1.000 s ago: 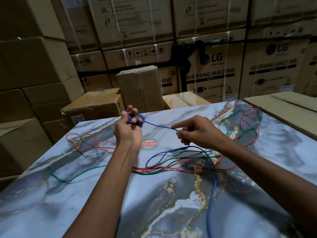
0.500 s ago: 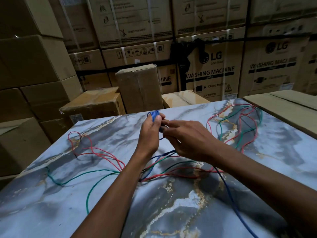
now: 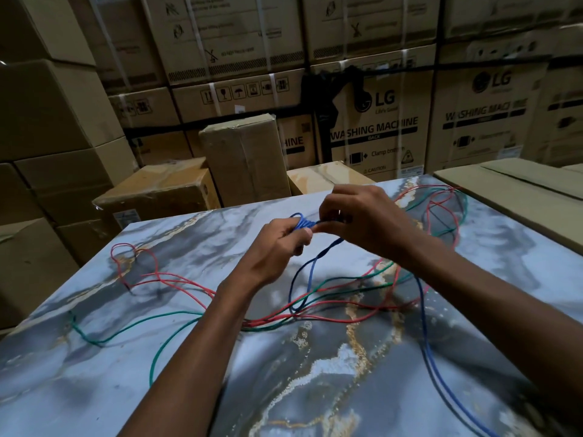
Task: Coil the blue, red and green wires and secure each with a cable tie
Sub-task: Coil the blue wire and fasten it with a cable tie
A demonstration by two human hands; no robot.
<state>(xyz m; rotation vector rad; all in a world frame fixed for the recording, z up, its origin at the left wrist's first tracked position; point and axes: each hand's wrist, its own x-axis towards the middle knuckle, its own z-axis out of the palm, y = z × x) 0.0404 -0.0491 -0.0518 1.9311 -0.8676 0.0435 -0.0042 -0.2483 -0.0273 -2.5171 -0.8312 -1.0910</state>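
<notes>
Fingers [image 3: 299,236] of both hands are pinched on the thin, limp blue plastic-coated wire [image 3: 310,272], best gripped at its small springy coil [image 3: 303,223].

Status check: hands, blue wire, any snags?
Both hands, left and right, pinching the small blue coil. Blue tail loose, crossing red and green wires. No tie seen.

Blue wire [image 3: 310,272], red wire [image 3: 176,280] and green wire [image 3: 132,326] on a pale blue-grey marbled tabletop [image 3: 94,389] veined gold and white; brown cardboard boxes [image 3: 243,159] with black print at twelve o'clock.
</notes>
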